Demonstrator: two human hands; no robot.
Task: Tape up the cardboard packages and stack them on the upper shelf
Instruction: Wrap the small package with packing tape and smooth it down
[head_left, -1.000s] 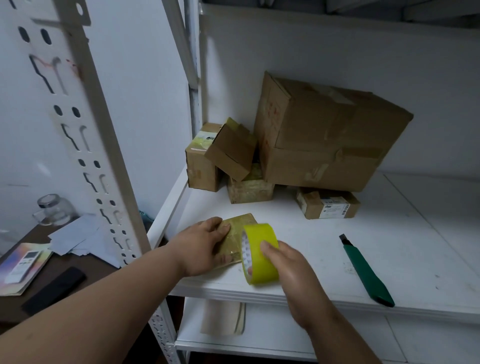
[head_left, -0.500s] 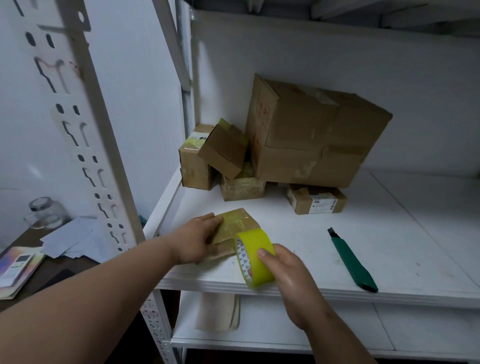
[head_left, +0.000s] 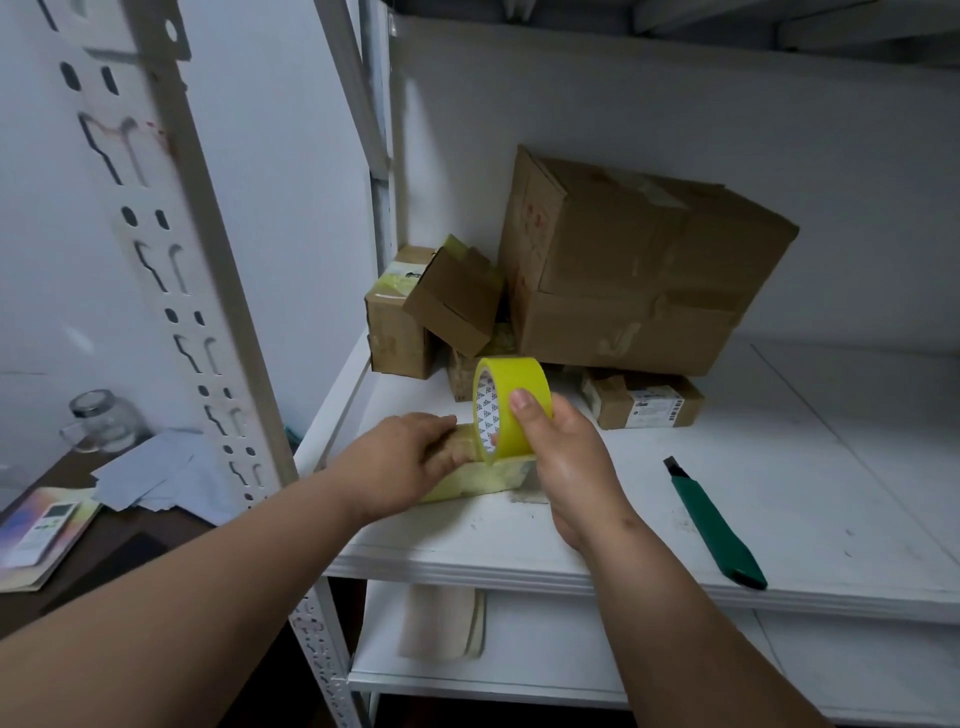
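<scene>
Count on white shelf (head_left: 779, 467): 6 cardboard packages, namely 1 large box (head_left: 639, 275), 4 small boxes in the back cluster (head_left: 452, 306), 1 flat package (head_left: 483, 475) at front. 1 yellow tape roll (head_left: 511, 410). 1 green utility knife (head_left: 714, 525). 2 hands.

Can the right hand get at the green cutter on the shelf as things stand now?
Probably not yet: the right hand grips the yellow tape roll. The green cutter lies uncovered to its right, nothing between.
</scene>
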